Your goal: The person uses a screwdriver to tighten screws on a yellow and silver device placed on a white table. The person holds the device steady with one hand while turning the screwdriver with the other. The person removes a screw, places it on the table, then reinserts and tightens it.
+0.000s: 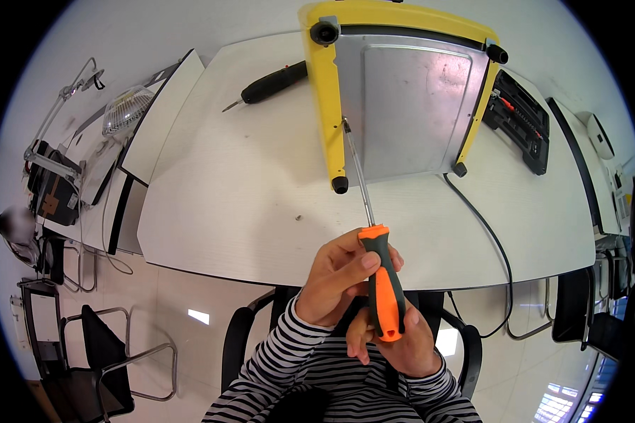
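Head view: the left hand (331,278) wraps the collar end of the screwdriver (384,289), thumb pressed along the grip, while the right hand (413,345) pinches the butt end between thumb and curled fingers; how firmly cannot be told. The screwdriver points away from the person, its tip meeting the inner edge of the yellow rim (323,106) beside the metal base plate (413,106); whether the tip is seated is too small to tell. The rimmed unit appears to stand on its side on the white table (247,204), underside toward the person, with neither hand bracing it. Two faults seem possible: an angled shaft could slip from the fastening point and score the plate, and excess push could rock the unit. Beyond lie a black power driver (275,83), left, and an open black case (518,123), right.
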`<state>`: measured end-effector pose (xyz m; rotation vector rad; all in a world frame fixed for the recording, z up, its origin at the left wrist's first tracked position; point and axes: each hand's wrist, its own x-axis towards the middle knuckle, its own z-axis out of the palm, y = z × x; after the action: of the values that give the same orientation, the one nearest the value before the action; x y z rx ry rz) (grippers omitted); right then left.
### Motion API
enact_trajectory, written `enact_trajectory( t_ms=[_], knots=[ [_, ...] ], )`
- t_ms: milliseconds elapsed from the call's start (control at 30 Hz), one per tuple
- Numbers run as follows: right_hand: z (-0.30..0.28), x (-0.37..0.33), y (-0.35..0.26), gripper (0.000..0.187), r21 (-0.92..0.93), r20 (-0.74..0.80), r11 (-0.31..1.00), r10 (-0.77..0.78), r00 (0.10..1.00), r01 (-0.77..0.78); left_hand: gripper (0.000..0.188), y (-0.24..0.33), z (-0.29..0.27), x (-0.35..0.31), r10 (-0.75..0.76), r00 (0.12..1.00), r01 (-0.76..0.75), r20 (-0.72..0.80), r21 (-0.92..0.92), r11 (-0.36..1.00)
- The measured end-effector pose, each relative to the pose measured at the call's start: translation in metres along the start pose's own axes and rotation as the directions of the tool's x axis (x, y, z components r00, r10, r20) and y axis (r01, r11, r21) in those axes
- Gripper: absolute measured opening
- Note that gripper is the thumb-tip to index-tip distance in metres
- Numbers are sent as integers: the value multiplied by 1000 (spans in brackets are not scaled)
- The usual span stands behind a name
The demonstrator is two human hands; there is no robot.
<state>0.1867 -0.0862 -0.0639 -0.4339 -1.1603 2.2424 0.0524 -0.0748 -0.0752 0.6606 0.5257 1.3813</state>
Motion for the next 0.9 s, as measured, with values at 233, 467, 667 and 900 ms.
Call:
enact_trajectory(
  t_ms=[233, 467, 667, 900],
  knots=[
    [1, 2, 1, 64, 224, -45, 975, 26, 999, -16, 25, -5, 3, 3, -10, 999, 9, -39, -29, 1000],
    [0, 7, -7, 48, 403, 7, 914, 40, 999, -40, 34, 17, -5, 6, 232, 965, -144, -125, 490, 860],
    [-9, 17, -6, 37, 621, 31, 783, 14, 999, -30, 22, 19, -27, 27, 370, 847, -200, -381, 416, 887],
    [-11, 25, -19, 34, 671, 103, 737, 15, 995, -80, 29, 13, -36, 39, -96, 937, 79, -337, -64, 995]
  ],
)
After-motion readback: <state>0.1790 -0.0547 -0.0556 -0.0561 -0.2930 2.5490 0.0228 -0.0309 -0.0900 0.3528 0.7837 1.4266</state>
